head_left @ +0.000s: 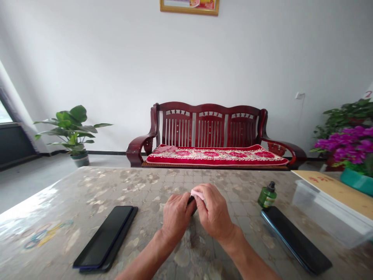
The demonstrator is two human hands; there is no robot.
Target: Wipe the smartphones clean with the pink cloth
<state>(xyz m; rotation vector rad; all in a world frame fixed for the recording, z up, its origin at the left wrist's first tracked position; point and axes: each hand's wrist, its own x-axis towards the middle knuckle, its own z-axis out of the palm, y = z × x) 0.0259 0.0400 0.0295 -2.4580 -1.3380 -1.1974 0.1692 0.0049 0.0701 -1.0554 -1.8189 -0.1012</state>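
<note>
Above the middle of the table, my left hand (176, 214) is closed around a dark, thin object (190, 200). Most of that object is hidden by my fingers, so its kind cannot be made out. My right hand (214, 212) pinches a small pink cloth (198, 194) at the object's upper end. The two hands are close together, almost touching. To the left lie two stacked smartphones (105, 237), dark screen up. Right of my hands rests another dark phone or stack of phones (297, 237), with a small green bottle (267, 196) standing behind it.
Coloured rubber bands (45, 235) lie on the patterned tablecloth (140, 182) at left. A clear plastic box (329, 214), a tan board (335, 186) and purple flowers in a teal pot (357, 181) are at right. Beyond the table stands a red wooden bench (210, 128).
</note>
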